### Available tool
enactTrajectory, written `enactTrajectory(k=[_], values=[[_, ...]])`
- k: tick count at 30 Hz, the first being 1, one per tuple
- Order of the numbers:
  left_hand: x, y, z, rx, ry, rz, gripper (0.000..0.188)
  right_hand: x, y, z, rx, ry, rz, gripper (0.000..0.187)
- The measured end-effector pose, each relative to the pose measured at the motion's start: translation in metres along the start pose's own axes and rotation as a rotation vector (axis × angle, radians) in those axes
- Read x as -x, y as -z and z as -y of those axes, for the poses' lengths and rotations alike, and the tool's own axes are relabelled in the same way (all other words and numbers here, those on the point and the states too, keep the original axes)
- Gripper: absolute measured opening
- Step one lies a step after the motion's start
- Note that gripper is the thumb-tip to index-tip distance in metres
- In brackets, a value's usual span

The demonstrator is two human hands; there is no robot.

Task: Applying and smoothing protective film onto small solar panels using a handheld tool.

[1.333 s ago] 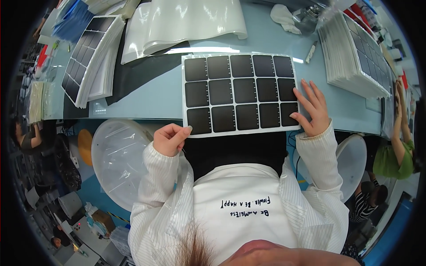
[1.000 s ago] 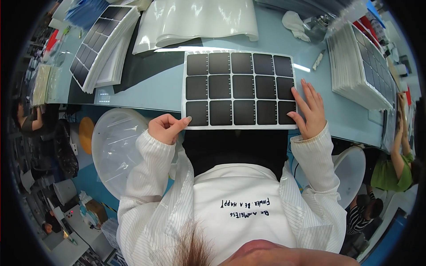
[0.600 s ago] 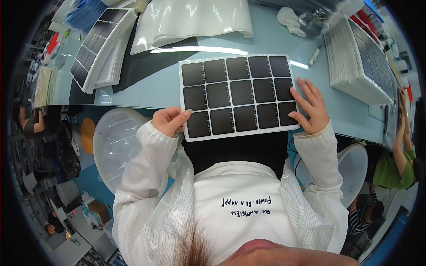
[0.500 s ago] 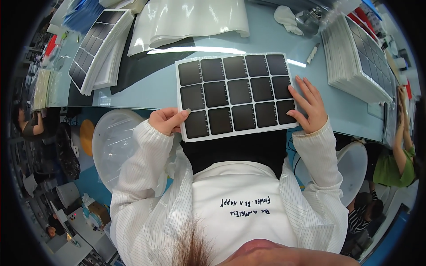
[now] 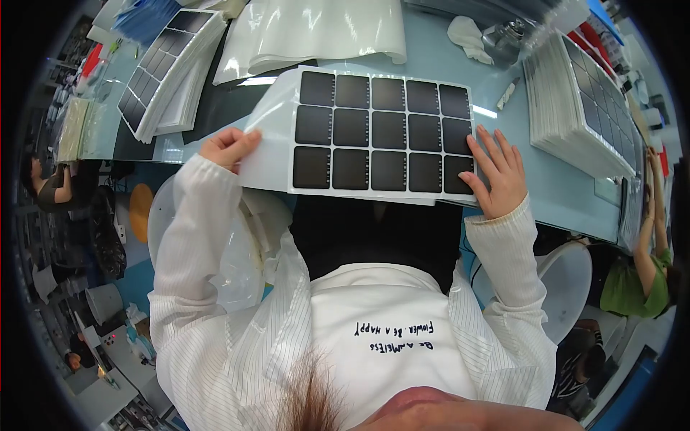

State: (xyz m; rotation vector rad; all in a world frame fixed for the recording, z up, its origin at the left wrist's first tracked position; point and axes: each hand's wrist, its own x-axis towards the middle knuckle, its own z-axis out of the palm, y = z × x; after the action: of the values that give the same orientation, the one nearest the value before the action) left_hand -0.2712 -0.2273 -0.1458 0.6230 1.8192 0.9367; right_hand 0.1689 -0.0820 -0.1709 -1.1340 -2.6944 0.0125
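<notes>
- Left hand (image 5: 230, 149): translucent white film (image 5: 269, 140) pinched.
- White, black-squared rectangular sheet (image 5: 388, 128): placed at three o'clock, long axis nine-to-three.
- Right hand (image 5: 501, 176), nearer: spread, laid on sheet.

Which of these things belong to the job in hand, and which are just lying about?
In use:
black-squared sheet, under the right hand
translucent sheet, pinched by the left hand
probably related: left stack and right stack, similarly patterned

Apparently just lying about:
crumpled white tissue
clear jar
blue pile

Matt-looking black squares (image 5: 389, 131), smooth, glossy translucent film (image 5: 269, 154).
</notes>
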Motion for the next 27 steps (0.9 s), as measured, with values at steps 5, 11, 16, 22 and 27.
enactTrajectory(k=[5,11,16,22,27], values=[[0.000,0.074,0.007,-0.247,-0.325,-0.264,0.021,0.000,-0.001,0.005,-0.067,-0.037,-0.034,0.055],[0.040,0.120,-0.010,-0.154,-0.477,-0.338,0.028,-0.009,-0.003,0.004,-0.058,-0.015,-0.139,0.050],[0.044,0.199,-0.030,-0.110,-0.592,-0.396,0.031,-0.008,-0.005,0.003,-0.026,-0.013,-0.142,0.051],[-0.048,0.320,-0.037,0.373,-0.463,-0.496,0.036,0.002,-0.005,0.007,0.009,-0.018,-0.125,0.051],[-0.111,0.316,-0.028,0.219,-0.259,-0.788,0.040,0.004,-0.004,0.008,0.012,-0.055,-0.118,0.050]])
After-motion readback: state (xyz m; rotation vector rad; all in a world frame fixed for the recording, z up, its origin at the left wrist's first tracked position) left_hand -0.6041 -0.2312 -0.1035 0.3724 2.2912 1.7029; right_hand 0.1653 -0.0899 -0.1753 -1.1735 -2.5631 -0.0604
